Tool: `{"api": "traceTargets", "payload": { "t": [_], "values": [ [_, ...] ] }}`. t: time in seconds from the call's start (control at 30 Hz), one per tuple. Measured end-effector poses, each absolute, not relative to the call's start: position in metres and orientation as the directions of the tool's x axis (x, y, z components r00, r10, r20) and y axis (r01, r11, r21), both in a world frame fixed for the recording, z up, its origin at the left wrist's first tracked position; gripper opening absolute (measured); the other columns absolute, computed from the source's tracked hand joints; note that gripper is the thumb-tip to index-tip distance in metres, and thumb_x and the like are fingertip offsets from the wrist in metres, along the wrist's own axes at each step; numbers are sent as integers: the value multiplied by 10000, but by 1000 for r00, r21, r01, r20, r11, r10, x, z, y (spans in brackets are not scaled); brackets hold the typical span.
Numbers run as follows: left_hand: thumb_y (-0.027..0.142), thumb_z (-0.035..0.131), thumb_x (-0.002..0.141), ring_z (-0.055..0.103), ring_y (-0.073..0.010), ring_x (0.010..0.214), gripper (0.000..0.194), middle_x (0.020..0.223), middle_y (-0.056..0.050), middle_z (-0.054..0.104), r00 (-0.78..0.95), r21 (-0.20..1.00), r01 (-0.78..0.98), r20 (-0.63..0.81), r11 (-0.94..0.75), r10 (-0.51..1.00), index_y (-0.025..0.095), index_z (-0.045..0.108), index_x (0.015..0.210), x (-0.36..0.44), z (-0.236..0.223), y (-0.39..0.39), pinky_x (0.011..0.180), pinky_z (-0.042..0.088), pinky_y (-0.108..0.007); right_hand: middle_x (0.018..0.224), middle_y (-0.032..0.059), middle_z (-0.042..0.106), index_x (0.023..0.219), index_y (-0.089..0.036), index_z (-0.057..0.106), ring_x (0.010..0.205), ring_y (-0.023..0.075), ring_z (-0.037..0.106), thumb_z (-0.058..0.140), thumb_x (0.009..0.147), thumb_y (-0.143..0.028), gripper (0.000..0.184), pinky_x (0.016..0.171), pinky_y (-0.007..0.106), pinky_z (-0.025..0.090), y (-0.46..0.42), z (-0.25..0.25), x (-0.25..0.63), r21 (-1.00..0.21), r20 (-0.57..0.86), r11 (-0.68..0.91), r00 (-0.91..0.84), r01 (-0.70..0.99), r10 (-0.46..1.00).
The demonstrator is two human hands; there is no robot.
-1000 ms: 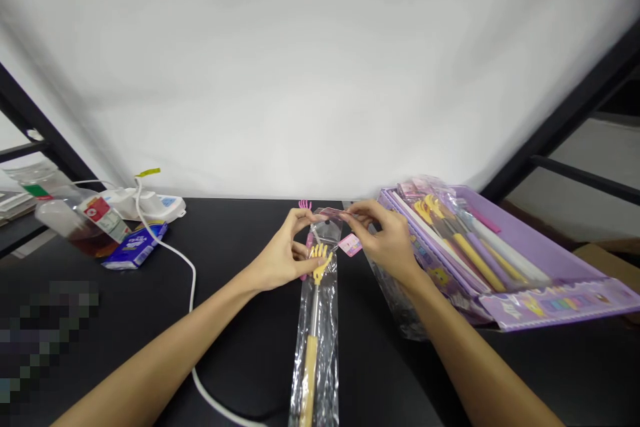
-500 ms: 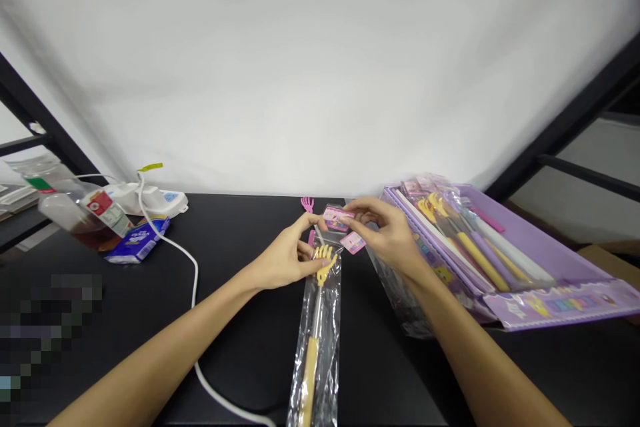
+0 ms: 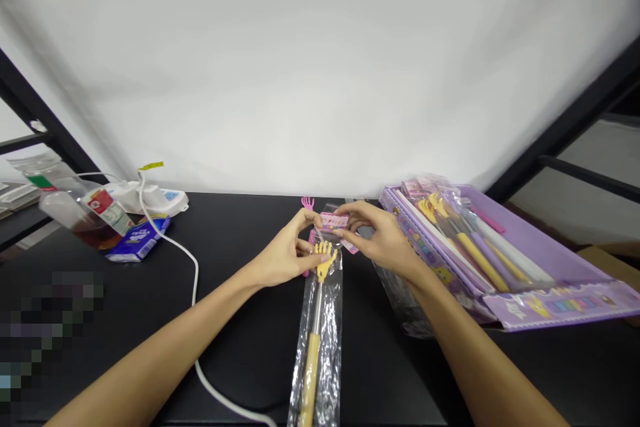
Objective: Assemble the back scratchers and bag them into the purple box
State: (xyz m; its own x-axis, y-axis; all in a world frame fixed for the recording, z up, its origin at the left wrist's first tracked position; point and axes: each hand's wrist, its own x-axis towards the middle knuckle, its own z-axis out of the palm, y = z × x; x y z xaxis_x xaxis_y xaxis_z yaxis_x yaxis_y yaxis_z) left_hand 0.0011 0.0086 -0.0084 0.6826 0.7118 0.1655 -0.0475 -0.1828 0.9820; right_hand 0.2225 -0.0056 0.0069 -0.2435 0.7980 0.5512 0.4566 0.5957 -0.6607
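A yellow back scratcher (image 3: 311, 360) with a hand-shaped head and metal shaft lies inside a clear plastic sleeve (image 3: 330, 333) on the black table. My left hand (image 3: 287, 253) pinches the sleeve's upper end beside the yellow head. Between finger and thumb, my right hand (image 3: 377, 237) grips a pink printed card (image 3: 334, 220) at the top of the sleeve. A second pink card hangs just below it, partly hidden by my right fingers. Behind my left hand shows the head of a pink back scratcher (image 3: 307, 203), its handle mostly covered.
On the right, a purple display box (image 3: 530, 233) holds several wrapped back scratchers, with clear plastic beside it. At left stand a bottle of dark liquid (image 3: 95, 213), a blue packet (image 3: 137, 240) and a power strip (image 3: 170, 201). A white cable (image 3: 195, 293) crosses the table.
The pink card in my right fingers has tilted and now looks narrower. My right hand has shifted slightly left and down; my left hand stays nearly in place.
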Motion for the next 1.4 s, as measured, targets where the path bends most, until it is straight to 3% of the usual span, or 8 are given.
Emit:
{"api": "traceTargets", "payload": {
  "t": [0.13,0.23,0.47,0.87,1.03,1.3,1.4],
  "values": [
    [286,750,845,637,-45,594,468,1307,-58,513,646,976,-65,199,-206,737,266,422,1178,2,-10,9,501,520,-204,997,46,716,1023,-209,693,804,172,686,733,844,-241,186,738,328,574,-3,3,221,-785,508,518,-126,340,852],
    [290,763,830,657,-40,600,490,1425,-67,422,601,973,-78,219,-216,769,281,417,1176,3,-11,10,488,530,-194,998,45,726,989,-206,697,849,182,700,758,826,-267,184,796,335,575,-3,4,219,-832,504,498,-42,244,863],
    [293,769,824,662,-36,588,476,1381,-42,443,570,971,-94,234,-221,788,284,403,1128,3,-13,9,478,539,-180,961,29,719,976,-212,686,860,188,696,791,798,-286,220,781,324,567,-1,-1,219,-832,460,478,-131,281,878],
    [271,750,832,617,-3,545,449,1337,-40,469,566,970,-37,218,-239,795,270,412,1128,5,-11,6,466,492,-159,891,44,736,901,-202,738,840,193,685,718,870,-271,78,766,332,549,0,-2,219,-779,559,540,-39,318,828],
    [285,725,850,612,-3,514,419,1389,-58,475,568,970,-54,224,-236,792,272,410,1126,4,-9,5,442,485,-163,991,47,741,1091,-214,716,840,194,682,766,817,-227,278,787,350,555,-2,-2,217,-748,543,546,-126,377,830],
    [313,741,844,610,-12,498,427,1312,-50,531,546,972,-101,233,-213,805,269,404,1102,7,-10,4,429,486,-162,1035,52,736,1045,-227,695,892,197,693,716,871,-277,183,828,357,562,-5,-1,213,-791,530,526,-80,312,845],
    [320,768,824,648,-38,537,483,1286,-47,551,508,977,-91,213,-194,835,277,393,1125,7,-9,5,468,535,-179,988,22,713,1224,-263,554,828,178,688,732,861,-321,409,775,337,569,-7,0,213,-793,553,535,-24,291,833]
  ]
}}
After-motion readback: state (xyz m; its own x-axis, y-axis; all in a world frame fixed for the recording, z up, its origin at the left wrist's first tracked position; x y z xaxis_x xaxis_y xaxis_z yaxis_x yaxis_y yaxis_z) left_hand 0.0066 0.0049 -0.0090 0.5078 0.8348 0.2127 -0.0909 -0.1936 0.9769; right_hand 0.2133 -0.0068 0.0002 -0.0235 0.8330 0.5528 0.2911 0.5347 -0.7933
